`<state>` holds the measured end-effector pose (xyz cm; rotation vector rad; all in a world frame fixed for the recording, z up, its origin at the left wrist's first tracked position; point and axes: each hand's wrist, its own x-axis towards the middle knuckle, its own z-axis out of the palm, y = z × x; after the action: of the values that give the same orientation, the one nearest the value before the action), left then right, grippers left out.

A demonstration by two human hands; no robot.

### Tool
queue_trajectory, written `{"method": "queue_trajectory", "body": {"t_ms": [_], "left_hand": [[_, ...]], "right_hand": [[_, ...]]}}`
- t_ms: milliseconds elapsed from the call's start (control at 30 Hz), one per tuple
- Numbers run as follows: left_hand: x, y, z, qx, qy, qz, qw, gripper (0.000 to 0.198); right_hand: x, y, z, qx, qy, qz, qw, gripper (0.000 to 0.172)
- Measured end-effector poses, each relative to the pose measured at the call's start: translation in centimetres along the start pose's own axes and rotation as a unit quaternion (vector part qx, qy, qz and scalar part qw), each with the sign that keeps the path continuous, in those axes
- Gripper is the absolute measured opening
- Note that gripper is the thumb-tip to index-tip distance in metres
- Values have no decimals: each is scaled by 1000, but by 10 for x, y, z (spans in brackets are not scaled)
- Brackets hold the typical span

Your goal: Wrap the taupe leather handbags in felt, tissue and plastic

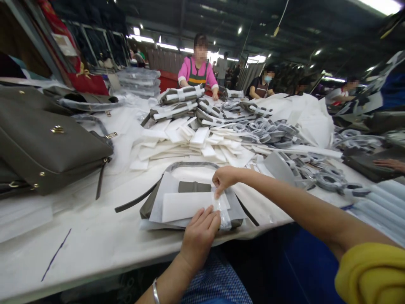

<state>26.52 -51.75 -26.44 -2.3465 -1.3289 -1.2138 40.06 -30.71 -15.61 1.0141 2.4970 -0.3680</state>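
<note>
At table (95, 249) edge | left hand (198, 237) fingers flat on one sheet (183, 206) | right hand (225, 177) fingers pinch one clear film (222, 210)

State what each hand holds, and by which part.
The right hand pinches the top end of a clear plastic strip on the white sheet. The left hand presses flat on the strip's lower end, gripping nothing.

- White paper (186, 205) covers most of the grey bag (193, 186) in front of you; only its top edge and strap show.
- The plastic wrap (221, 211) pinched in your right hand (225, 178) is too clear to trace its outline.
- The left edge cuts off the brown handbag (47, 147).
- Another person's hand (390, 164) enters at the right edge; the arm is out of frame.
</note>
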Motion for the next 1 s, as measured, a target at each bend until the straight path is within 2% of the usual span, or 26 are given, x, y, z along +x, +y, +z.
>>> {"method": "queue_trajectory", "body": {"t_ms": [100,167,233,333,400,500,633,700,800,900,1000], "left_hand": [[-1,-1,0,7,1,5,1000,23],[-1,-1,0,15,4,13,1000,25],[-1,-1,0,19,2,20,1000,25],[-1,0,-1,20,-13,21,999,24],[0,0,-2,21,-22,19,999,23],[2,0,-3,23,-24,22,999,22],[1,-1,-4,23,-38,22,999,22],[0,-2,-5,24,-46,24,998,21],[-2,-2,-5,17,-57,25,998,19],[-2,-2,-7,9,-79,13,997,21],[2,-4,-18,0,-113,20,993,25]], "right_hand": [[-11,12,2,21,92,39,995,35],[-24,10,12,36,148,49,987,39],[-36,0,29,62,170,14,983,54],[-46,-15,56,107,162,-58,979,88],[-45,-17,67,135,159,-72,975,96],[-36,-11,71,174,168,-70,968,87],[-29,-5,71,203,208,-77,954,63],[-34,-11,75,209,246,-67,944,50],[-57,-26,89,208,321,-38,923,38],[-87,-44,116,187,375,-49,907,37],[-107,-55,144,132,377,-67,914,56]]}}
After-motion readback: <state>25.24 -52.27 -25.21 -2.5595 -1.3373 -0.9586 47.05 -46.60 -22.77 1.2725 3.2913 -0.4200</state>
